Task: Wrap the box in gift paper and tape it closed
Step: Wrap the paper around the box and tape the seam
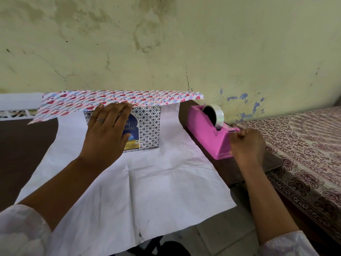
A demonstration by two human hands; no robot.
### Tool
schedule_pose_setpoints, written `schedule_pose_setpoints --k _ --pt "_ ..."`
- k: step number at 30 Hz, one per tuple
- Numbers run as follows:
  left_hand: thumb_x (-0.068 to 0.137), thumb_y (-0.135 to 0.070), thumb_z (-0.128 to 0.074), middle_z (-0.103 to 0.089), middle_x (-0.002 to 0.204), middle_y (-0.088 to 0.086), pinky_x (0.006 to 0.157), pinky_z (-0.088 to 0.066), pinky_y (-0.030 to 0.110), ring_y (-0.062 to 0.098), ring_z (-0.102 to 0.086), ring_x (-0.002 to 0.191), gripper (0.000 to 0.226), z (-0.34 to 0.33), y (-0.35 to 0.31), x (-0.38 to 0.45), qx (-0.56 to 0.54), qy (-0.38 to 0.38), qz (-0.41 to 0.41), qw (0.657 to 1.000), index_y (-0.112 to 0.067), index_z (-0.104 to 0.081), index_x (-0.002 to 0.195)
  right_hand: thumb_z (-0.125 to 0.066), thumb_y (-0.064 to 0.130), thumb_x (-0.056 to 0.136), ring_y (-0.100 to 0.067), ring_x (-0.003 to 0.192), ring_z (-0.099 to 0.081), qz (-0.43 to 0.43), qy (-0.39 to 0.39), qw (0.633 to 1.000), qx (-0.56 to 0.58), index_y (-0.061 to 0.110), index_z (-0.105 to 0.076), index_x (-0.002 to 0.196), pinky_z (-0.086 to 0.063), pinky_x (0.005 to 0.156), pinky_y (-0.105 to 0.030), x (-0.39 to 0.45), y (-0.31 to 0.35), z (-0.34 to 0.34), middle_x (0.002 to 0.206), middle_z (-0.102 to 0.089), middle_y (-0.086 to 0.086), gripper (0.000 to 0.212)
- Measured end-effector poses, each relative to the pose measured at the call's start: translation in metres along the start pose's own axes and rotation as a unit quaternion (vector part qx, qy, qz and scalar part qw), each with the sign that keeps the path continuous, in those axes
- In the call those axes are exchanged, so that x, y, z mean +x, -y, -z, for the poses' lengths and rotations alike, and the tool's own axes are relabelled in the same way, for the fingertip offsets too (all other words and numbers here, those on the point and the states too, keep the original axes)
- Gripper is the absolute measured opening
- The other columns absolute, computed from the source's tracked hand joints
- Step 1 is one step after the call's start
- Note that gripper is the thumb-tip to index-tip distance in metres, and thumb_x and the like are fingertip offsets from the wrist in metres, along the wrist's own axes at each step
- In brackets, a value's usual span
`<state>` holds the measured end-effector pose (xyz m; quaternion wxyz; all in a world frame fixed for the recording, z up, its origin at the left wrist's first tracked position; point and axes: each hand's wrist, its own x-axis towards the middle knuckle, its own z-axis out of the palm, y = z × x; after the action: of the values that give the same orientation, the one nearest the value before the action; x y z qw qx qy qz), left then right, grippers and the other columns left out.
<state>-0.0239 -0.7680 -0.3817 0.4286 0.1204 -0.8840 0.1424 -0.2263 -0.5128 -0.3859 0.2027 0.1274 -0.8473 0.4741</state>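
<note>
On the table, centre: box (145, 126) lies on the white underside of the gift paper (129, 191), which is spread flat toward the near edge. Far flap of the paper, heart-print side up, is folded over the box's far edge.

Left hand (107, 130): fingers straight, flat on the box top, fingertips pinning the flap's edge.

Right hand (247, 145): at the cutter end of the pink tape dispenser (208, 133), fingers curled as if pinching the tape end; the strip itself is too small to confirm. Tape roll (214, 113) sits in the dispenser.

Progress, judged: early. One flap up and held, not yet taped. Remaining: tape this flap, bring near side over, tape seam, fold and tape both ends.
</note>
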Motion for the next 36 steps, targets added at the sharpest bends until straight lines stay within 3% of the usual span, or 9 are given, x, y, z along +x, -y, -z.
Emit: schedule_pose_setpoints --k 3,7,9,12,15,19,24,30,36 --pt "0.066 -0.012 -0.082 -0.053 0.130 0.019 0.108 -0.022 0.043 0.037 -0.046 0.120 0.075 0.000 -0.001 0.000 -0.002 0.005 0.001 1.000 -0.002 -0.047 0.132 -0.052 0.006 0.082 -0.020 0.052 -0.047 -0.014 0.012 0.999 -0.031 0.012 -0.041 0.051 -0.031 0.050 -0.024 0.001 -0.013 0.000 0.073 -0.056 -0.016 0.033" --pt "0.065 -0.012 -0.083 -0.054 0.129 0.019 0.108 -0.023 0.043 0.035 -0.045 0.119 0.077 -0.001 -0.001 0.000 -0.004 0.009 0.005 1.000 -0.003 -0.047 0.132 -0.058 0.003 0.087 -0.022 0.060 -0.066 -0.131 0.042 0.987 0.087 0.011 -0.056 0.066 -0.058 0.065 -0.043 -0.018 -0.026 0.005 0.076 -0.067 -0.014 0.023" --pt "0.065 -0.012 -0.083 -0.054 0.129 0.019 0.108 -0.023 0.043 0.034 -0.044 0.119 0.078 -0.001 -0.001 0.001 -0.003 0.007 0.006 1.000 -0.003 -0.046 0.132 -0.059 0.005 0.088 -0.021 0.065 -0.066 -0.103 -0.009 0.984 0.143 0.012 -0.063 0.082 -0.058 0.066 -0.041 -0.024 -0.024 0.011 0.087 -0.068 -0.014 0.010" --pt "0.065 -0.013 -0.083 -0.054 0.130 0.018 0.108 -0.023 0.043 0.033 -0.044 0.120 0.077 0.000 0.000 0.000 -0.003 0.017 0.008 1.000 -0.003 -0.047 0.133 -0.062 0.000 0.084 -0.017 0.065 -0.064 -0.046 -0.039 0.967 0.247 0.023 -0.066 0.081 -0.058 0.070 -0.039 -0.029 0.000 0.021 0.077 -0.069 -0.004 0.024" --pt "0.064 -0.014 -0.084 -0.054 0.130 0.018 0.107 -0.026 0.044 0.035 -0.047 0.120 0.078 0.001 -0.001 0.000 -0.007 0.031 0.017 0.999 -0.004 -0.047 0.133 -0.062 -0.009 0.081 -0.008 0.056 -0.058 0.000 0.038 0.922 0.386 0.018 -0.067 0.080 -0.053 0.061 -0.021 -0.041 0.038 0.026 0.066 -0.069 0.005 0.027" --pt "0.061 -0.004 -0.085 -0.055 0.128 0.024 0.106 -0.031 0.043 0.041 -0.054 0.117 0.084 0.011 -0.008 0.005 -0.043 0.022 0.049 0.998 0.003 -0.043 0.134 -0.059 -0.010 0.083 -0.013 0.049 -0.055 0.000 0.173 0.872 0.458 0.017 -0.061 0.106 -0.052 0.055 -0.022 -0.054 0.080 0.022 0.060 -0.066 -0.002 0.036" --pt "0.070 0.003 -0.076 -0.048 0.135 0.023 0.083 -0.051 0.042 0.040 -0.053 0.118 0.071 0.026 0.001 0.005 -0.105 0.005 0.071 0.992 0.003 -0.044 0.133 -0.058 -0.011 0.082 -0.016 0.053 -0.056 -0.012 0.282 0.828 0.485 0.007 -0.048 0.124 -0.053 0.053 -0.025 -0.063 0.111 0.005 0.060 -0.063 -0.007 0.047" --pt "0.055 0.004 -0.084 -0.066 0.112 0.016 0.082 -0.053 0.040 0.034 -0.064 0.103 0.059 0.034 0.032 -0.005 -0.020 0.034 0.010 0.999 -0.001 -0.067 0.111 -0.062 -0.013 0.078 -0.019 0.050 -0.056 -0.001 0.350 0.803 0.482 0.011 -0.047 0.120 -0.048 0.046 -0.027 -0.071 0.153 -0.022 0.058 -0.063 -0.008 0.051" --pt "0.064 0.004 -0.078 -0.064 0.121 0.010 0.096 -0.043 0.038 0.030 -0.061 0.111 0.055 0.031 0.050 -0.014 -0.043 0.038 -0.022 0.998 -0.006 -0.066 0.116 -0.070 -0.005 0.077 -0.018 0.039 -0.052 -0.062 0.340 0.813 0.469 0.015 -0.038 0.126 -0.042 0.037 -0.025 -0.072 0.186 -0.062 0.059 -0.066 -0.008 0.062"
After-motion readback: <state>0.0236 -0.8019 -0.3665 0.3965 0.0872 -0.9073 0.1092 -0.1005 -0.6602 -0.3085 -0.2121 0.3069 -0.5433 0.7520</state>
